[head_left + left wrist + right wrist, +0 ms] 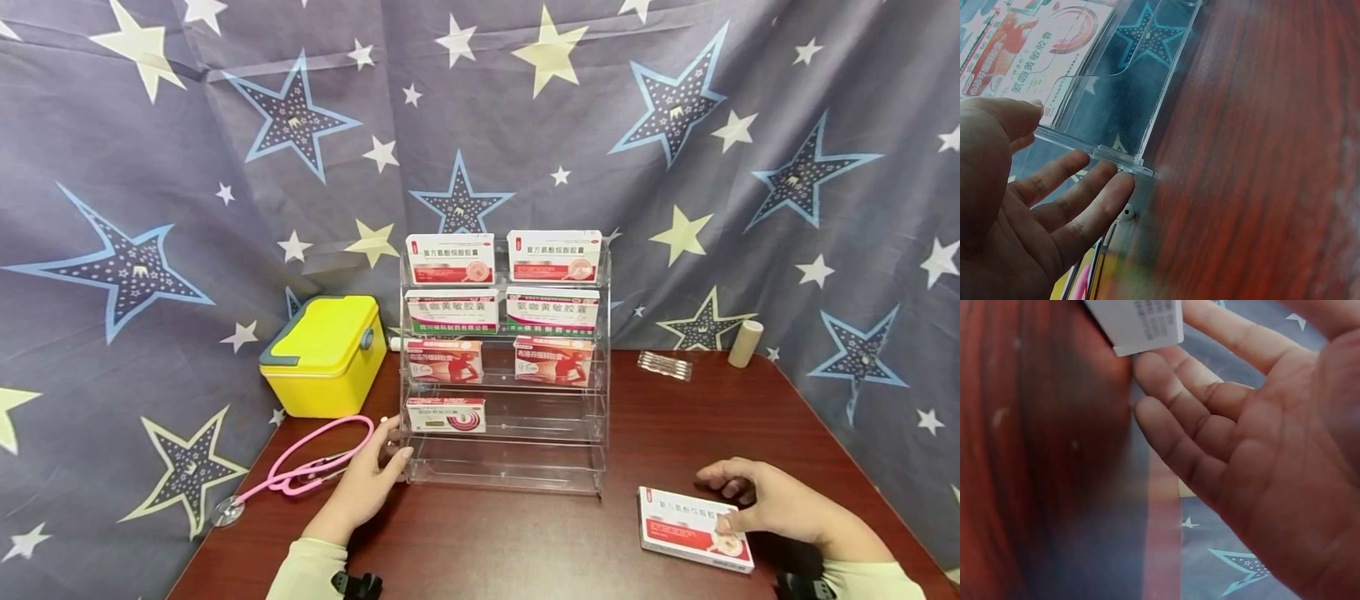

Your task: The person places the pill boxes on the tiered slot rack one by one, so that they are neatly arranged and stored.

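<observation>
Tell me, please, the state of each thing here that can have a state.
Rack: upright, seven boxes in it, bottom-right slot free.
Yellow case: lid closed.
Loose box: flat on the table, closed.
Stethoscope: lying loose beside the rack.
Left hand: fingers straight, touching the rack's corner.
Right hand: fingers relaxed, resting on the loose box.

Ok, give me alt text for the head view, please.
A clear acrylic tiered rack of medicine boxes stands on a dark red wooden table. The left hand touches its left edge; the right hand rests on a white-and-red medicine box.
</observation>
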A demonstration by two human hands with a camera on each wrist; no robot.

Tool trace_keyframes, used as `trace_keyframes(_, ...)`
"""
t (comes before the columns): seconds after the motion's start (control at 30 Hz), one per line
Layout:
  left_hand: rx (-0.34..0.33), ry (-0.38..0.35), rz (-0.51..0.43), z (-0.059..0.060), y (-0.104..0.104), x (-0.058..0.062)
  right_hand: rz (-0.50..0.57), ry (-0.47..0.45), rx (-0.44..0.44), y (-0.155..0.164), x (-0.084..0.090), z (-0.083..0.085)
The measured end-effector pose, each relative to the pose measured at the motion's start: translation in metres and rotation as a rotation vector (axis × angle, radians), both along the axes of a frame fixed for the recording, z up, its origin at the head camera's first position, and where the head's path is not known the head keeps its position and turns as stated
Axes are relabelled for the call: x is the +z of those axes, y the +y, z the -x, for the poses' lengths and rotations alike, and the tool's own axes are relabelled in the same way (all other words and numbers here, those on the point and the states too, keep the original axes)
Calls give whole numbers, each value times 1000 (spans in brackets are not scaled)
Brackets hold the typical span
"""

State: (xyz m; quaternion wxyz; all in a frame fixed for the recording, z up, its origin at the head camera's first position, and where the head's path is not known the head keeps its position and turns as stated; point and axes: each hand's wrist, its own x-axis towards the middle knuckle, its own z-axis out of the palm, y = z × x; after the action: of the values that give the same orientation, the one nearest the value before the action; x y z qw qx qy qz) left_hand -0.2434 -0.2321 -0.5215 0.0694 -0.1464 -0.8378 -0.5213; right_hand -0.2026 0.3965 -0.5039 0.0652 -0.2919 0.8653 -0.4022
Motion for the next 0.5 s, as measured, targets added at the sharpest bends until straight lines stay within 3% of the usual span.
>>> trace_keyframes(0.23,-2,-18,-14,-1,0,2,-55,49,-14,-3,-1,1)
trace_keyframes(0.5,6,-15,23,-1,-1,1,-118,-15,-28,-6,2,-1)
